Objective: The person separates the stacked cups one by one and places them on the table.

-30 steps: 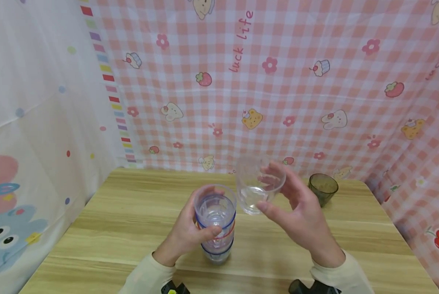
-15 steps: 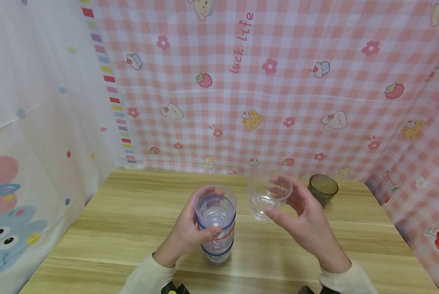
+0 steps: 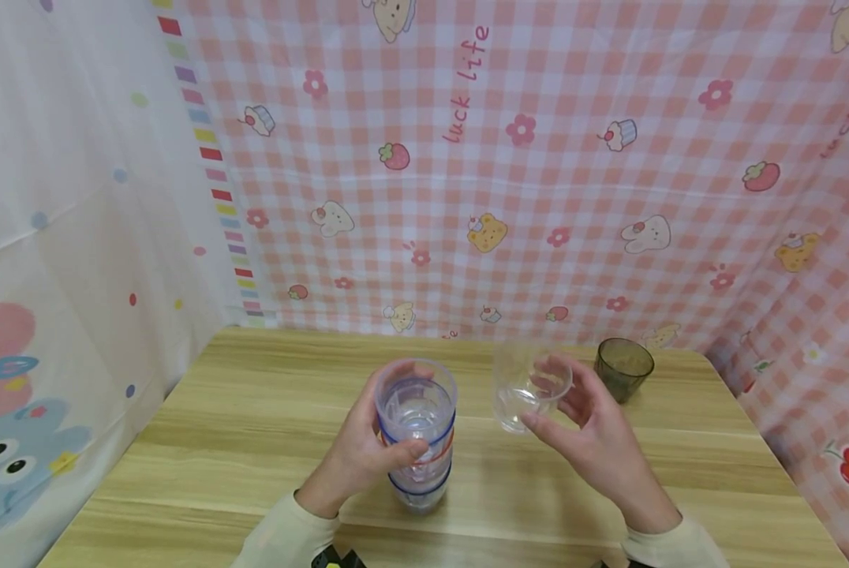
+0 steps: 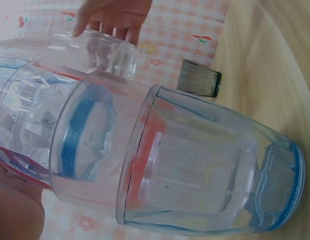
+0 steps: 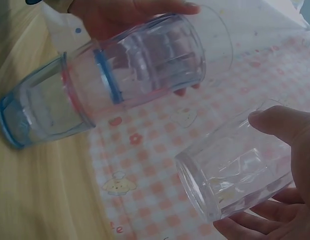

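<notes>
A stack of nested clear plastic cups point(image 3: 424, 465), with blue and red bands, stands upright near the front middle of the table. My left hand point(image 3: 368, 438) grips it around the upper part, thumb across the near side. To its right, my right hand point(image 3: 598, 442) holds a single clear cup point(image 3: 520, 402) between thumb and fingers, raised and apart from the stack. In the right wrist view this clear cup point(image 5: 235, 165) shows a faceted lower wall and a thick base. The left wrist view shows the stack point(image 4: 190, 160) close up, its base at the table.
A smoky dark-green cup point(image 3: 623, 369) stands at the back right of the wooden table point(image 3: 268, 394). Behind the table hangs a pink checked cloth point(image 3: 424, 189) with cartoon prints, and a white cloth point(image 3: 112, 221) hangs at left.
My right hand has moved right and somewhat down with the clear cup, away from the stack. My left hand and the stack stay in place.
</notes>
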The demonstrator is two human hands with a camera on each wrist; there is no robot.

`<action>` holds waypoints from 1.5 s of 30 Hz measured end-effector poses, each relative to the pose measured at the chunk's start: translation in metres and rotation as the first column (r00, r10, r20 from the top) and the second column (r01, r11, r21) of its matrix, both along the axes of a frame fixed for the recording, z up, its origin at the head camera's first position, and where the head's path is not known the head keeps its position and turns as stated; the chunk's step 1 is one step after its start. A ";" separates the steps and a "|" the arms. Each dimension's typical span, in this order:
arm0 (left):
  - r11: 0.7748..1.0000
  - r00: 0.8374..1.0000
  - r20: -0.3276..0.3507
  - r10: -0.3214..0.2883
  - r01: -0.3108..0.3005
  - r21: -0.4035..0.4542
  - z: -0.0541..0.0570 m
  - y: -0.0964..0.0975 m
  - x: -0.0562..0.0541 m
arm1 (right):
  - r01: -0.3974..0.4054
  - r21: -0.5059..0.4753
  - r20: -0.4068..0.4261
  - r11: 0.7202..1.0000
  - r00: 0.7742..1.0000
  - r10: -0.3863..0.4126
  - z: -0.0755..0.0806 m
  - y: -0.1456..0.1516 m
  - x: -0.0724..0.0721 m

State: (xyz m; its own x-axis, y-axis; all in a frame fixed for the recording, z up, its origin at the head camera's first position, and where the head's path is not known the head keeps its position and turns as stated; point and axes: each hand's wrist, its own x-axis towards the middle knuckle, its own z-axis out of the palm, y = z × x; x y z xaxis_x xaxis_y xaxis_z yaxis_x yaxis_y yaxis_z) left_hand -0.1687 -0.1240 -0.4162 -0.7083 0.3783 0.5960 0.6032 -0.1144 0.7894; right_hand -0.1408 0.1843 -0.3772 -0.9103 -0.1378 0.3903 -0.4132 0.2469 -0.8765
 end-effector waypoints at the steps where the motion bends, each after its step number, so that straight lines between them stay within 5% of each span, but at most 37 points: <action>1: 1.000 1.000 -0.002 -0.001 0.001 0.002 0.000 0.000 0.000 | 0.002 0.000 0.019 1.000 1.000 -0.002 -0.002 0.001 0.000; 7: 1.000 1.000 -0.005 -0.010 0.010 0.005 -0.002 0.000 -0.001 | 0.019 0.013 0.114 1.000 0.993 -0.020 -0.012 0.006 -0.001; 30: 1.000 1.000 -0.009 -0.019 0.019 0.005 -0.001 0.001 0.000 | 0.095 0.074 0.262 0.993 0.959 -0.111 -0.053 0.026 -0.011; 45: 1.000 0.999 -0.025 -0.023 0.024 0.014 -0.001 0.000 -0.001 | 0.115 0.146 0.378 0.983 0.911 -0.163 -0.078 0.033 -0.021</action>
State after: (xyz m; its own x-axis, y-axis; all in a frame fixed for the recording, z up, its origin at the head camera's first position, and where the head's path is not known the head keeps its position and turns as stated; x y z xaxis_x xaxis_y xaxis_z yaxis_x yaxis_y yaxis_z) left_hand -0.1698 -0.1237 -0.4176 -0.6840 0.3863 0.6188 0.6198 -0.1396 0.7723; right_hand -0.1613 0.2170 -0.4548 -0.9997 -0.0222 -0.0073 -0.0019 0.3885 -0.9215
